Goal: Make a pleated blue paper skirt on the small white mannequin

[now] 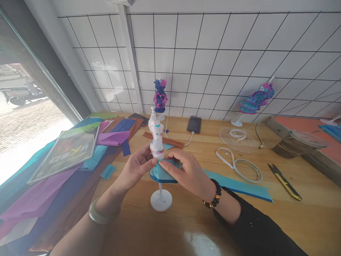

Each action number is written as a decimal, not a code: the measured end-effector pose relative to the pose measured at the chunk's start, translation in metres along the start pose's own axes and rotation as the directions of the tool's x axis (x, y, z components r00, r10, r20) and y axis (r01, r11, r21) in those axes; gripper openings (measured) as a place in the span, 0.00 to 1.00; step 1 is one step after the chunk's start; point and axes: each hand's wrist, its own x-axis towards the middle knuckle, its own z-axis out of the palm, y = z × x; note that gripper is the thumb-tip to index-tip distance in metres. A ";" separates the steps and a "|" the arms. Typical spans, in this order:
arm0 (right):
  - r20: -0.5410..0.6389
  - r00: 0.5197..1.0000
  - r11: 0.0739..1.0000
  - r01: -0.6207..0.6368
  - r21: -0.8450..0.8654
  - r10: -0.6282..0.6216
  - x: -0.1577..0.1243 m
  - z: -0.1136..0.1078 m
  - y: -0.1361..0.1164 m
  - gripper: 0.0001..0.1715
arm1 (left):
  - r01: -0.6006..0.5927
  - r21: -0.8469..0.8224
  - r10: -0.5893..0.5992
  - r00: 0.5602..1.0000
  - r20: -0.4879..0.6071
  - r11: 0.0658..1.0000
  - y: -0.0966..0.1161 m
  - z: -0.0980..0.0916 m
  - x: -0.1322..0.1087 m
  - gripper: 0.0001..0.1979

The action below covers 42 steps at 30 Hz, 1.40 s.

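Observation:
A small white dress form (157, 137) with coloured flecks stands upright on a round white base (161, 200) in front of me. Around its lower end goes a light-blue strip (162, 173) with a darker blue lower edge. My left hand (137, 165) pinches the strip's top edge from the left, its thumb in front and the fingers partly hidden behind the form. From the right, my right hand (185, 170) presses the same strip between thumb and fingers. The strip's long tail (239, 185) lies on the table to the right, passing behind my right wrist.
Sheets of coloured paper (53, 199) and a packet (68, 151) pile up at left. A roll of white tape (247, 170), a yellow cutter (286, 183) and a clear cup (295, 145) lie right. Two dressed forms (160, 96) stand by the tiled wall.

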 end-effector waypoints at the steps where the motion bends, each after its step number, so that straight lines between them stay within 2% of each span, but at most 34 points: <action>1: -0.003 1.000 1.000 0.003 0.003 -0.003 0.000 0.000 0.000 0.09 | -0.002 0.010 0.002 1.000 0.003 1.000 0.001 0.000 0.000 0.24; 5: -0.025 1.000 1.000 0.016 -0.018 -0.016 0.000 0.001 0.002 0.06 | -0.025 0.018 0.025 0.999 0.029 1.000 0.000 0.000 0.000 0.22; 9: -0.024 1.000 0.999 0.017 -0.046 -0.018 0.001 0.001 0.002 0.04 | -0.025 -0.016 0.026 0.998 0.062 1.000 -0.001 0.000 0.000 0.25; 13: -0.017 1.000 0.999 0.021 -0.029 -0.022 0.000 0.002 0.003 0.05 | 0.005 -0.005 -0.004 0.999 0.051 1.000 0.000 0.003 -0.001 0.25; 23: -0.004 1.000 1.000 -0.021 -0.007 0.021 0.001 0.002 0.001 0.05 | -0.022 -0.041 0.024 0.998 0.054 0.999 -0.002 0.001 -0.001 0.25; 29: 0.005 1.000 1.000 -0.025 -0.007 0.025 -0.001 0.003 0.000 0.04 | 0.000 -0.032 0.000 1.000 0.015 0.999 -0.002 0.002 -0.001 0.20; 39: 0.006 1.000 1.000 -0.013 -0.008 0.013 0.000 0.002 -0.001 0.04 | -0.018 -0.030 0.019 0.998 0.054 0.999 -0.003 0.000 0.000 0.17; 42: 0.002 1.000 1.000 -0.020 -0.010 0.020 0.000 0.002 0.000 0.04 | -0.011 -0.023 0.012 0.998 0.063 1.000 -0.006 -0.001 0.001 0.20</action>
